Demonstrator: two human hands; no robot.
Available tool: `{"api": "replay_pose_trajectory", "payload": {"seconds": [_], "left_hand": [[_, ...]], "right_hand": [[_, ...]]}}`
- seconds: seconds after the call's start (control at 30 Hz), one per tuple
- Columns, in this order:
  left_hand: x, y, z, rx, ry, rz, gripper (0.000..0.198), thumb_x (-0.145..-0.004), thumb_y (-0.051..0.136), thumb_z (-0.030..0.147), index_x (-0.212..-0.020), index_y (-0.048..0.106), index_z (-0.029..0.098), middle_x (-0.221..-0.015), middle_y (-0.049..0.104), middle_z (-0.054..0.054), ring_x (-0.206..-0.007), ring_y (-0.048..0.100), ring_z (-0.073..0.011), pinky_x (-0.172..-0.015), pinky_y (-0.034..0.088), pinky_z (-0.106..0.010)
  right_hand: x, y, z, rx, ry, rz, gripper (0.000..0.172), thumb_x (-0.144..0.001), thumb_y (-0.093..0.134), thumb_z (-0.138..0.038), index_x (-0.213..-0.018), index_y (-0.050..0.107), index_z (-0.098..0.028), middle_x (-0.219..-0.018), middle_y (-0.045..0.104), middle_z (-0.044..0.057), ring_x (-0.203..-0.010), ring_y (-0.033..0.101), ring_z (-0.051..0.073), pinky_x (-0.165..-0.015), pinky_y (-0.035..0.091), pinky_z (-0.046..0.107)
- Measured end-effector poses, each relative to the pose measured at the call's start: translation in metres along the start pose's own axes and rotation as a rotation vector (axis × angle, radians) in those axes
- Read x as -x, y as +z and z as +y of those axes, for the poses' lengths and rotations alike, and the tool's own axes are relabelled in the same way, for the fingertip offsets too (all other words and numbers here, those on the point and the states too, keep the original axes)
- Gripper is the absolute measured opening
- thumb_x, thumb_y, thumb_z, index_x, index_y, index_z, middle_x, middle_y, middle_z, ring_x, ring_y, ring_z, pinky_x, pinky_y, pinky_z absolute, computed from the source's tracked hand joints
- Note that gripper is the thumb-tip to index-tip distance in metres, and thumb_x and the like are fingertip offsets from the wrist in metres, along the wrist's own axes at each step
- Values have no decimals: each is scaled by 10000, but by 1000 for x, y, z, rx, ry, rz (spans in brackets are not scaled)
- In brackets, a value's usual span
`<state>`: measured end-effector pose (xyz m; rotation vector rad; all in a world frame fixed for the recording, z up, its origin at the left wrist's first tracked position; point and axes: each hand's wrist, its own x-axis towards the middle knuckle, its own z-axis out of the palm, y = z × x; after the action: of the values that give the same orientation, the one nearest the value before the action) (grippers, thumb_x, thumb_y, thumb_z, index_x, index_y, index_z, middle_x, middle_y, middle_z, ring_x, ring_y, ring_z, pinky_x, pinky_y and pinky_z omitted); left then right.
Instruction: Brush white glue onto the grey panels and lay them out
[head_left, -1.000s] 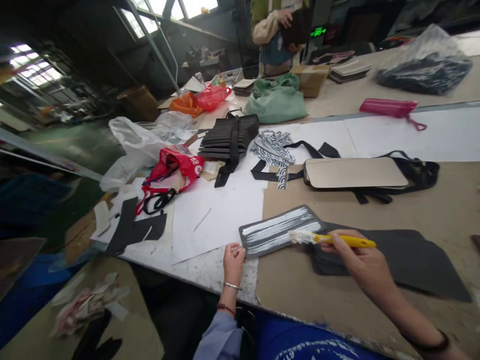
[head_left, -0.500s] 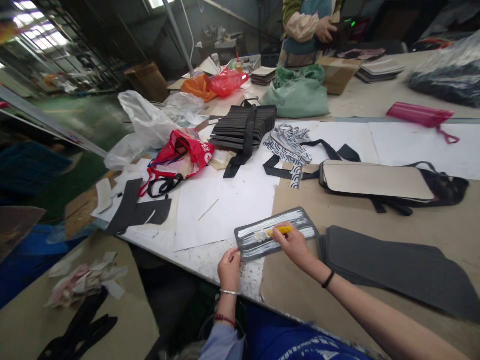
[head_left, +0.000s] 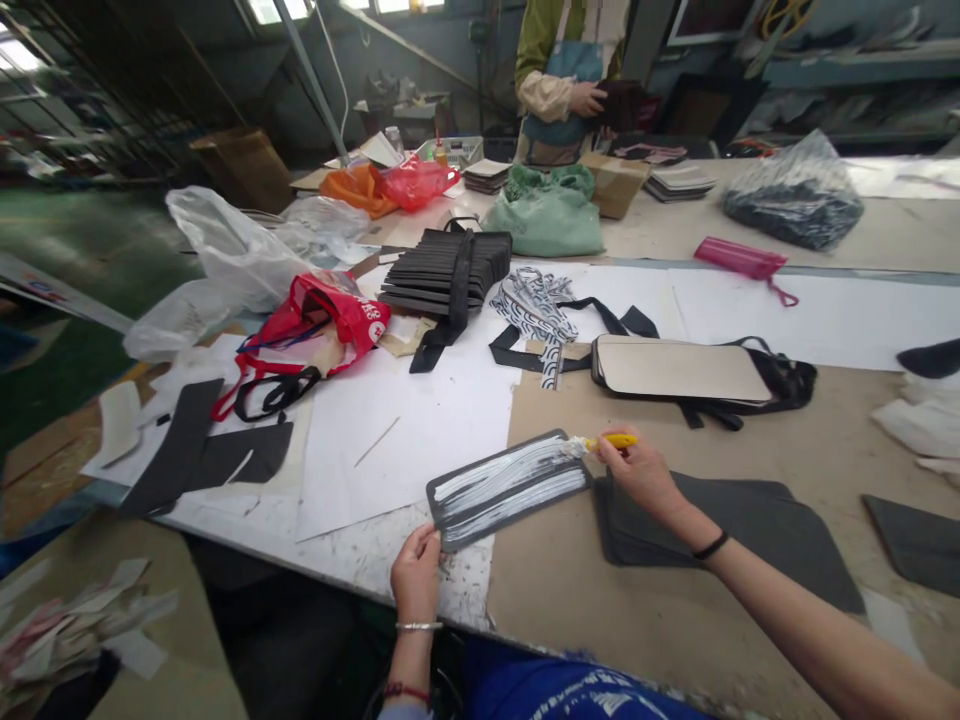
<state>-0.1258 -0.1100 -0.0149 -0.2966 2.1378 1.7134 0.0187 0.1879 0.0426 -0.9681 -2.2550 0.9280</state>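
We have the panel [head_left: 510,490] at lower centre, its long axis rising rightward. Our left hand [head_left: 416,577] pinches its lower-left corner; our right hand [head_left: 641,478], nearer its right end, closes round the brush [head_left: 616,440], which points left over that end.

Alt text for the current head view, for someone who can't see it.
A person's right hand holds a yellow-handled brush at one end of a dark panel streaked with white; the left hand holds the other end. Dark sheets lie beside it, with a red bag farther left.
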Motion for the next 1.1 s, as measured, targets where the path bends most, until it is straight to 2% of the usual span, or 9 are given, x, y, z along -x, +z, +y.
{"api": "replay_pose_trajectory", "payload": {"seconds": [0.17,0.4,0.53,0.63,0.7,0.73,0.87,0.97,1.1], "left_hand": [[0,-2,-2,-26,-2,4,339,-528,638,384,-785,663,164,-653,685,-24,-557,604,-168,-556,498,-286],[-5,-9,4,-126,8,47,323,-536,623,369,-790,648,172,-669,681,-26,-550,606,-185,-578,500,-313],[-10,-30,8,-356,50,148,291,-616,553,372,-842,649,215,-698,678,-36,-657,633,-245,-662,505,-374],[-3,-30,10,-659,334,318,386,-692,510,400,-980,633,175,-848,667,-127,-866,608,-336,-796,467,-488],[15,-6,10,-739,685,313,414,-748,502,420,-1026,611,133,-949,636,-171,-978,564,-350,-870,435,-517],[29,14,10,-734,852,218,385,-779,495,406,-1026,607,134,-977,626,-166,-998,558,-327,-884,443,-494],[93,116,4,-746,1305,-355,323,-818,501,195,-1137,550,179,-1161,581,-127,-1114,525,-244,-911,482,-420],[126,174,-4,-836,1430,-640,514,-711,630,128,-1205,512,210,-1305,488,-148,-1242,416,-309,-943,461,-485],[139,193,-18,-918,1443,-662,546,-668,674,116,-1186,528,207,-1286,503,-173,-1220,437,-336,-923,463,-532]], "right_hand": [[12,-5,-10,92,-208,-9,169,-824,444,-318,-791,548,-189,-792,588,73,-755,562,210,-717,448,336],[24,-10,-31,79,-175,22,176,-835,430,-291,-737,541,-196,-749,580,61,-701,562,193,-688,457,317],[32,-48,-34,-24,-54,111,189,-829,473,-349,-785,576,-197,-810,622,64,-727,609,193,-685,489,304],[43,-86,-19,-106,125,223,250,-808,504,-421,-774,596,-192,-838,645,70,-687,641,195,-637,523,299],[51,-106,-3,-163,258,269,276,-790,525,-454,-769,600,-190,-819,655,69,-651,651,199,-614,547,305],[55,-112,4,-202,314,279,285,-782,537,-466,-780,598,-188,-806,657,68,-646,655,205,-610,558,313],[64,-118,24,-408,424,301,328,-762,585,-494,-826,580,-172,-786,652,64,-702,667,229,-642,588,349],[66,-111,24,-506,473,329,359,-743,614,-508,-822,576,-160,-773,640,56,-702,667,221,-652,598,343],[66,-98,15,-533,469,299,400,-728,613,-548,-795,582,-156,-763,633,51,-637,659,196,-633,604,337]]}}
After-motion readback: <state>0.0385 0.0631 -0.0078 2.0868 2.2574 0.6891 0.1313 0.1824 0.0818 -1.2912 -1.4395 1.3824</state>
